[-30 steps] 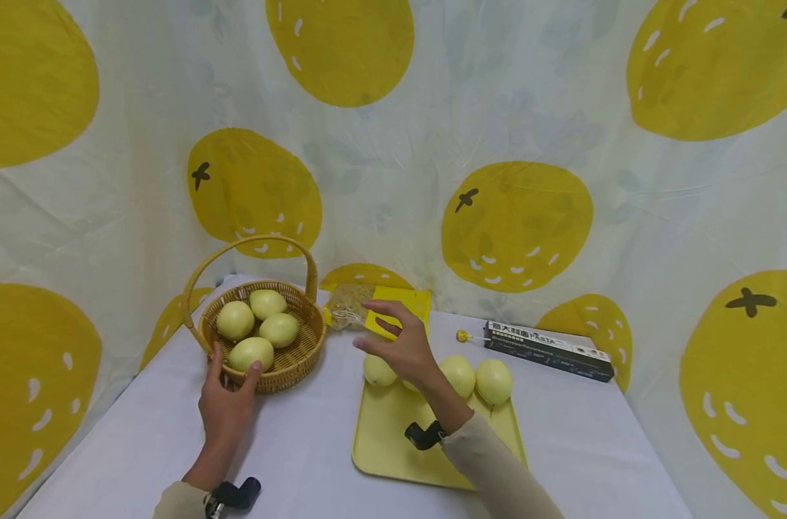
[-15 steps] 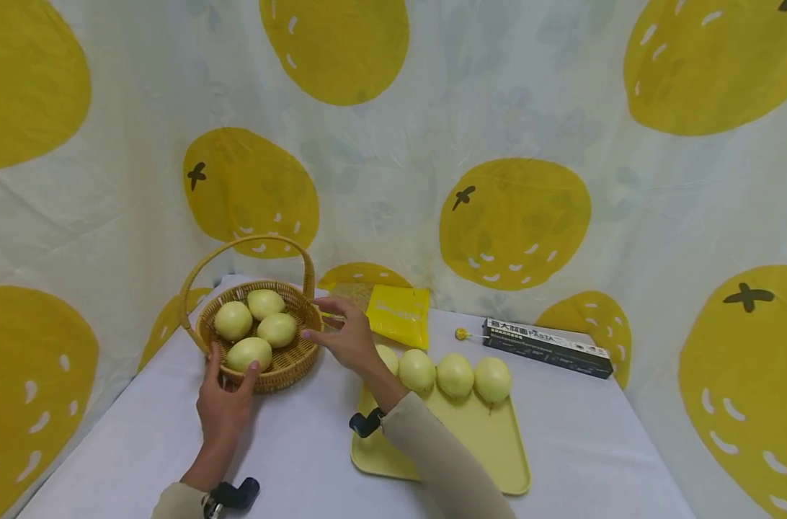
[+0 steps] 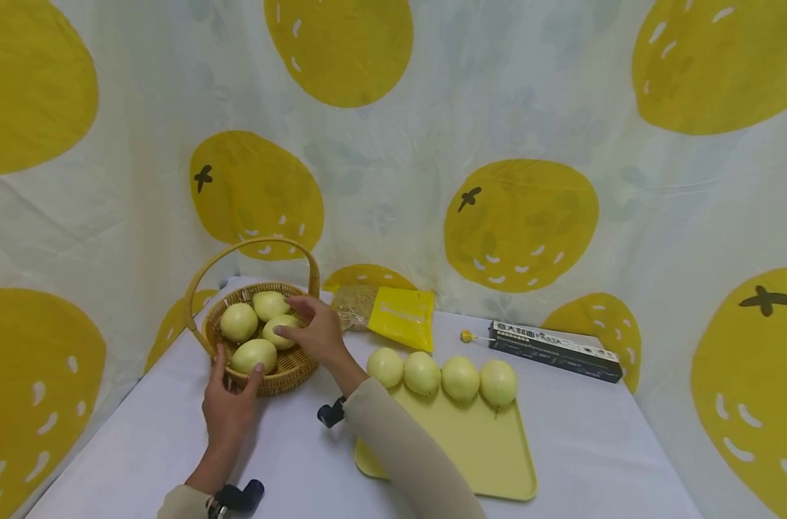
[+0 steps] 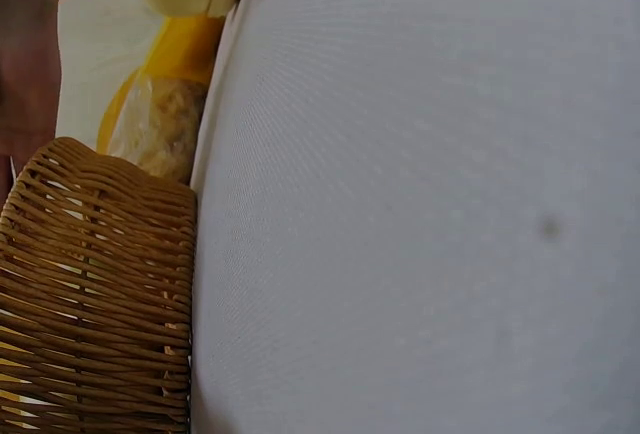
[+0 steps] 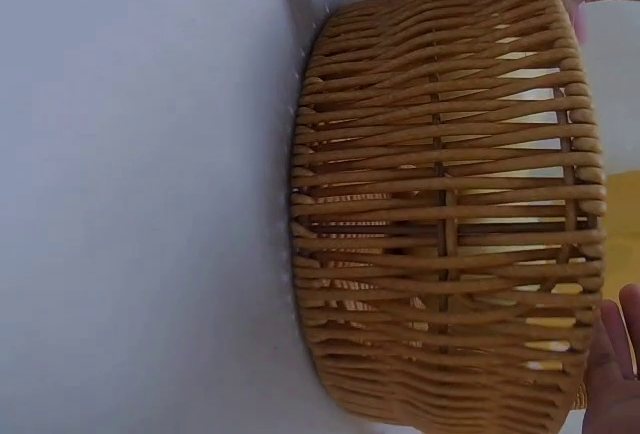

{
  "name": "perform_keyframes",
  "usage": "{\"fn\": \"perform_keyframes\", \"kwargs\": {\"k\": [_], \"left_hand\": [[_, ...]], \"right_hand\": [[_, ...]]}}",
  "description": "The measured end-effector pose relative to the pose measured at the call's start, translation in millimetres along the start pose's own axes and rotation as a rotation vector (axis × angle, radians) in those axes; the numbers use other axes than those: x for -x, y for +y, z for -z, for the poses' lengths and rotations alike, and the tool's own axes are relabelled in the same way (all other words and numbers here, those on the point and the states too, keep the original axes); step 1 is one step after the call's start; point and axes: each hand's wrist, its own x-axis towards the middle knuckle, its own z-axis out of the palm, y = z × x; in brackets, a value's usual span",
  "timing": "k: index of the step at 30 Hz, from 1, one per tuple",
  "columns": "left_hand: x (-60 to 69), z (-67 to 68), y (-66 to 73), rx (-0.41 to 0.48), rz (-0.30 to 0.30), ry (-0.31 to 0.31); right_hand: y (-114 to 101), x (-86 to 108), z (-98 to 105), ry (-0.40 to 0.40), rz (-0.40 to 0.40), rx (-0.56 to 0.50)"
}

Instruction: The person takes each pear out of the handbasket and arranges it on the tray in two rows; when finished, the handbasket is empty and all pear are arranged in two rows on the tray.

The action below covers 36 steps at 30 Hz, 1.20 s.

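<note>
A brown wicker basket [image 3: 296, 375] with an arched handle stands at the left of the table, holding several pale yellow-green pears [image 3: 239, 322]. My left hand [image 3: 228, 411] grips its front rim, thumb close to the front pear [image 3: 254, 356]. Over the right rim reaches my right hand [image 3: 322, 333], thumb and fingers spread about the right-hand pear [image 3: 277, 329]; the far fingers are partly hidden. In the right wrist view the basket's woven side [image 5: 450, 204] fills the middle. More pears [image 3: 460, 378] stand in a row on a yellow tray [image 3: 484, 454].
Behind the tray lie a yellow packet [image 3: 403, 317] and a clear bag of brownish food [image 3: 354, 303]. A black-and-white pasta box [image 3: 556, 351] lies at the back right, beside a small yellow ball on a stick [image 3: 468, 336]. A fruit-patterned curtain [image 3: 380, 158] hangs behind the table.
My right hand has moved left from above the tray, past the basket's right rim, to the right-hand pear inside. My left hand has stayed on the rim.
</note>
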Motion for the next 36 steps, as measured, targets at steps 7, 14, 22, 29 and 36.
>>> {"fn": "perform_keyframes", "kwargs": {"k": [7, 14, 22, 29, 36], "left_hand": [[-0.9, -1.3, -0.1, -0.021, -0.009, 0.004], [1.8, -0.2, 0.1, -0.012, 0.0, 0.0], [2.2, -0.5, -2.5, -0.008, 0.002, 0.005], [4.1, -1.4, -3.0, -0.012, -0.002, 0.006], [1.5, 1.0, 0.8, -0.022, -0.017, 0.008]], "right_hand": [[5, -19.5, -11, -0.005, -0.069, 0.062], [15, -24.5, -15, -0.089, -0.106, 0.292], [18, -27.7, -21, -0.177, -0.125, 0.531], [19, -26.8, -25, -0.187, -0.122, 0.583], [20, -27.7, -25, -0.09, -0.033, 0.532]]}}
